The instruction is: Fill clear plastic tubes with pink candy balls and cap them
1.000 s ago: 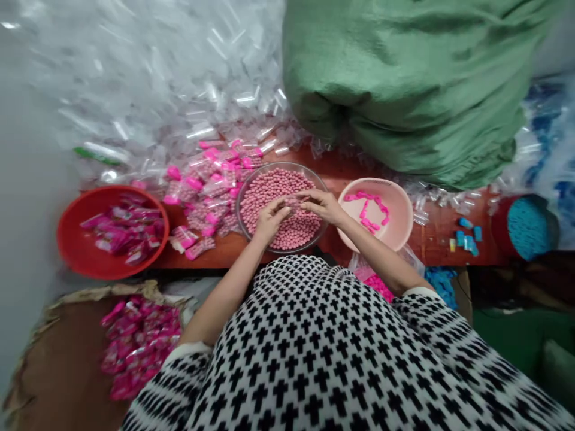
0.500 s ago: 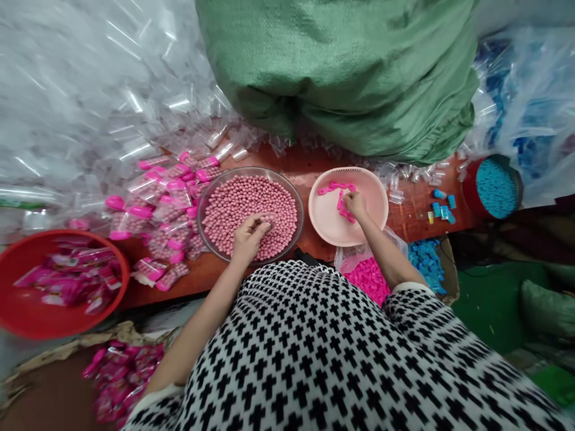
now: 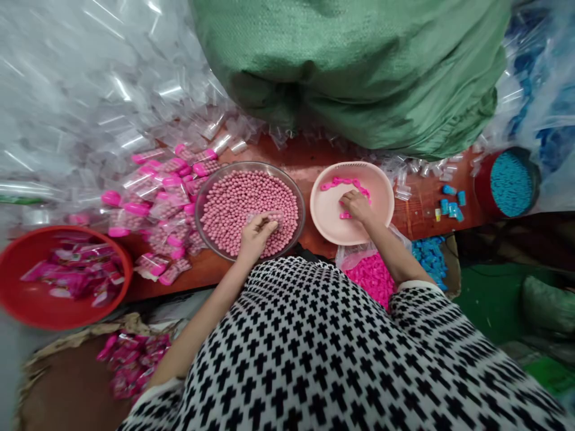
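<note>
Left hand [image 3: 256, 237] is gripping a clear tube [image 3: 266, 216] over the bead bowl [image 3: 250, 164]; right hand [image 3: 358, 206] is pinching pink caps [image 3: 345, 215] right of it.

Left hand [image 3: 255, 237]: I pinch a clear tube [image 3: 268, 216] over the beads [image 3: 238, 200] in the glass bowl [image 3: 199, 206].
Right hand [image 3: 357, 206]: my fingers curl down onto pink caps [image 3: 344, 181] in the pink bowl [image 3: 384, 206], just right of the glass one.
Left of bowl: filled tubes [image 3: 153, 206], then a red basin [image 3: 67, 316].
Behind: green sack [image 3: 359, 72].
</note>
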The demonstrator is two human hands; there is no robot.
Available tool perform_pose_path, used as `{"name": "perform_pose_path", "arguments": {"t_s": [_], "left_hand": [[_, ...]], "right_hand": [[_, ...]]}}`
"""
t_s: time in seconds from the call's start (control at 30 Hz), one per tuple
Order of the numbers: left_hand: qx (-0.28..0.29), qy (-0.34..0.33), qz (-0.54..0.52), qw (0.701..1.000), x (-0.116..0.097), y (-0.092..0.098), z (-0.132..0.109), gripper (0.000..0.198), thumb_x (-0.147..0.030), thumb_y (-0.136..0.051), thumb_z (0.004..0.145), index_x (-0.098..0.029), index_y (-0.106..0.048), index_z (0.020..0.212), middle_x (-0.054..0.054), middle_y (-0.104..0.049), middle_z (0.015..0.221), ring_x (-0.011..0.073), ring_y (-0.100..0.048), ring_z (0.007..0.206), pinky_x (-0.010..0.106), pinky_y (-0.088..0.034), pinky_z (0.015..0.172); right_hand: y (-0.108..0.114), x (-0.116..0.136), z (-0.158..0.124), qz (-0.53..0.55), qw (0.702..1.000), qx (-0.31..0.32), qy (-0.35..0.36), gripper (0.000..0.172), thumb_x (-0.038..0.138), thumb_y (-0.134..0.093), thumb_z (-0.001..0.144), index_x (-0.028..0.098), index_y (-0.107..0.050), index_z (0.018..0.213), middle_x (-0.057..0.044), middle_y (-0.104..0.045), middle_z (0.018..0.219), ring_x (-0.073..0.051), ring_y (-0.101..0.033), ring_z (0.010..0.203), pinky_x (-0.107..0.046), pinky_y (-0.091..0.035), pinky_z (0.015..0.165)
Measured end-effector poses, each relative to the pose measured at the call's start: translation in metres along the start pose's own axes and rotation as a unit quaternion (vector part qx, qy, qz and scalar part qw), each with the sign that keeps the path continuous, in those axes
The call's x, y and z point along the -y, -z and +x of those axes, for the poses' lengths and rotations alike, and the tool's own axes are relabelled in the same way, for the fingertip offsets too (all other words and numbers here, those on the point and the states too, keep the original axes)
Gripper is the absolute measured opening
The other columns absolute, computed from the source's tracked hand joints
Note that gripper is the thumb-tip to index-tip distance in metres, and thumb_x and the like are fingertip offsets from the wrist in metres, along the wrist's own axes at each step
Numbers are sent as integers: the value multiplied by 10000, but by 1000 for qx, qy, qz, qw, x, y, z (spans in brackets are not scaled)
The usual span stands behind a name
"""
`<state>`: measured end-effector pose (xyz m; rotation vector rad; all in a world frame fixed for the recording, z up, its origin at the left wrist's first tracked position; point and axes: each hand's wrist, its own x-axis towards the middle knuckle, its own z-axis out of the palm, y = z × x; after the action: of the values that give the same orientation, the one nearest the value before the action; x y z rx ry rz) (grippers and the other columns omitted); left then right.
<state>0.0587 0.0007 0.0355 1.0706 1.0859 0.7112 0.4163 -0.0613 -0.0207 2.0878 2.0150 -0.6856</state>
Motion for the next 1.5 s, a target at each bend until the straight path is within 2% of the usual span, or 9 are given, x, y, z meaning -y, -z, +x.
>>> {"name": "perform_pose_path", "arguments": {"t_s": [0.2,0.27,0.37,0.53,0.93,1.1,1.17,1.33,1.5], "left_hand": [[33,-19,32,999,2,-10,0,430,-487,-674,768,-156,-692,1043,91,-724,1027,212,-678,922,358,-557,858],[46,-35,59,997,2,-14,-1,423,-482,-647,791,-157,-694,1058,91,-723,1052,224,-675,959,363,-541,891],[59,-57,98,992,0,-15,-4,385,-443,-618,819,-168,-700,1076,77,-725,1083,228,-662,1023,363,-502,958],[46,-94,92,990,1,-7,-11,337,-407,-647,809,-190,-726,1055,70,-729,1080,232,-668,1010,369,-494,951],[5,-145,72,987,-4,-1,-31,275,-413,-641,827,-216,-761,978,57,-744,1041,220,-685,958,357,-517,915],[15,-108,20,994,-2,-1,-30,326,-474,-690,771,-200,-765,931,72,-745,1021,235,-686,960,385,-519,930],[8,-66,-60,996,0,-2,-29,397,-507,-722,730,-181,-752,954,78,-745,995,231,-690,919,390,-537,896],[-31,13,-216,976,1,-2,-24,503,-530,-753,694,-167,-710,1040,67,-734,940,190,-686,781,369,-570,782],[-53,-42,-126,990,1,2,-22,450,-523,-741,700,-168,-740,977,87,-733,1034,233,-673,952,399,-527,908]], "right_hand": [[16,32,2,182,966,-149,-110,152,279,-652,809,141,-617,862,-90,-669,882,-193,-586,821,-311,-449,757],[30,63,-1,345,916,-190,-67,221,362,-698,774,169,-593,803,-29,-653,810,-155,-583,727,-282,-464,691],[55,120,-8,485,856,-165,69,266,440,-682,798,184,-625,847,-18,-666,846,-149,-608,754,-284,-493,716],[76,183,-18,399,889,-140,178,249,437,-642,849,212,-662,954,-32,-683,900,-149,-616,799,-273,-491,773],[74,197,-31,222,919,-146,291,275,376,-479,957,213,-649,1099,-64,-627,845,-176,-588,822,-292,-487,740],[74,198,-30,308,913,-98,249,325,441,-577,894,213,-686,1100,-75,-664,905,-188,-613,859,-325,-504,797],[77,195,-28,422,882,-50,203,356,466,-644,846,244,-690,1120,-65,-687,1015,-192,-630,950,-341,-500,882],[73,188,-31,690,718,32,85,463,456,-766,722,300,-669,1147,-34,-696,1114,-203,-649,1009,-366,-534,876],[64,193,-26,704,709,25,25,452,512,-817,615,240,-694,954,-33,-709,925,-176,-660,802,-366,-567,804]]}}
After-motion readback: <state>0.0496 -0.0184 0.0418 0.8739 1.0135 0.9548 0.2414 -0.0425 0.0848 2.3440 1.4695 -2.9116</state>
